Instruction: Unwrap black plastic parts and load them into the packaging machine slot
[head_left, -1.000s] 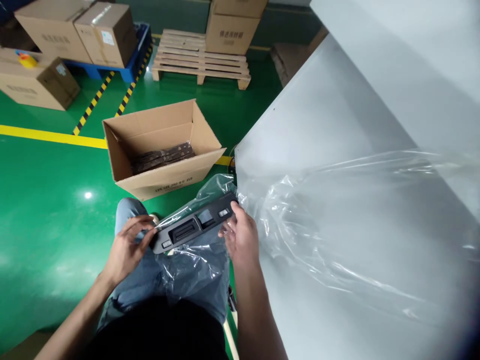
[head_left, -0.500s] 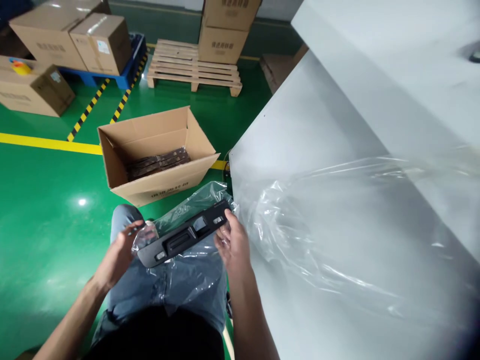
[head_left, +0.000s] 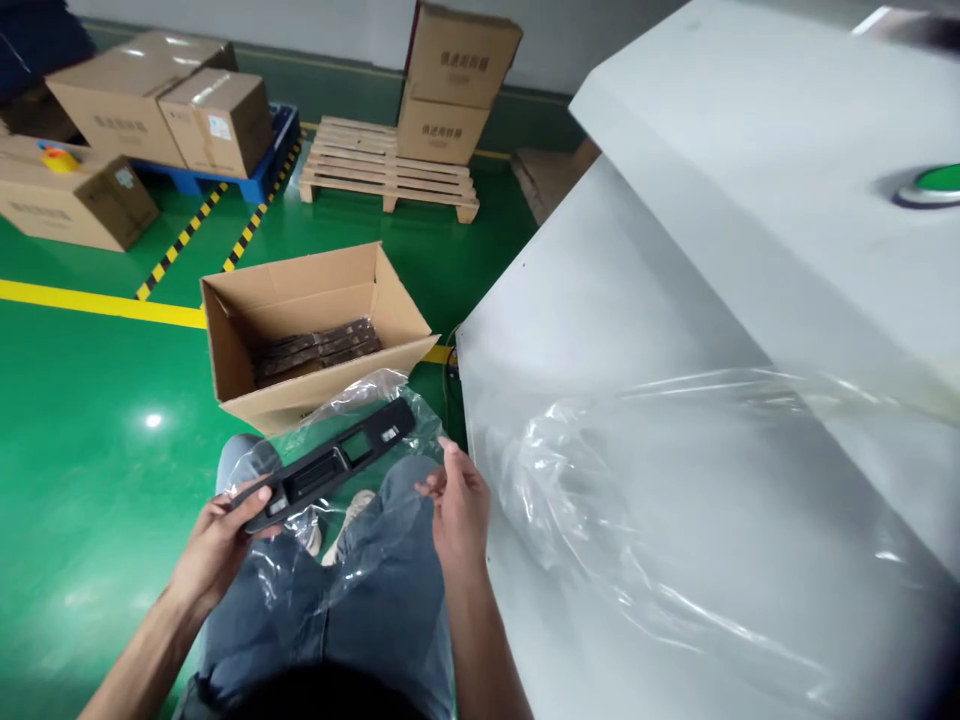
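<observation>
My left hand [head_left: 225, 530] grips the lower left end of a long black plastic panel [head_left: 322, 470], its thumb on top. The panel slants up to the right over my lap and has a recessed slot and a square opening. A clear plastic bag [head_left: 352, 545] surrounds it and hangs below. Beyond the panel's right end, my right hand [head_left: 459, 495] pinches the bag's edge between thumb and fingers, apart from the panel.
An open carton [head_left: 262, 400] holding dark wrapped pieces stands on the green floor ahead. A large grey-white surface [head_left: 555, 300] fills the right, with clear plastic film [head_left: 570, 470] on it. A wooden pallet [head_left: 352, 165] and boxes [head_left: 450, 80] are farther back.
My left hand has taken hold of the panel's left end. My right hand has let go of the panel and holds the bag. The panel has shifted left, and the camera view has tilted up slightly.
</observation>
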